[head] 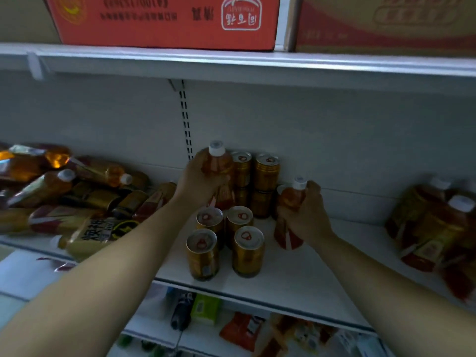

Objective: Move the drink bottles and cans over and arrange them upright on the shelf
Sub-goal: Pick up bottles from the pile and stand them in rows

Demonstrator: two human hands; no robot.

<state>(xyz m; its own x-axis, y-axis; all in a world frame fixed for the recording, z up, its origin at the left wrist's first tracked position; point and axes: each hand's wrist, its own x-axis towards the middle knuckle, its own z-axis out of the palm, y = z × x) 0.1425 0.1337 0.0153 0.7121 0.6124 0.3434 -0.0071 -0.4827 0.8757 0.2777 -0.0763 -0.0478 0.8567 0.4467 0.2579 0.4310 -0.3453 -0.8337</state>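
On the white shelf (309,287): two drinks being placed beside standing stock.
Nearest the front edge, four gold cans (248,251) stand upright, the left forearm (144,235) just beside them. Behind, the left hand (198,184) wraps a white-capped bottle (217,163), upright against the stacked cans (266,171); the right hand (306,215) curls round a second bottle (291,199), slightly tilted, base at or just above the shelf, cannot tell which. Risk: a nudge from either bottle would likely topple the two-high stack; a dropped forearm would sweep the front cans off the edge. Open room: bare shelf right of the second bottle, up to the blurred bottles (432,228) far right. Left side taken by a heap of lying bottles and cans (77,197).
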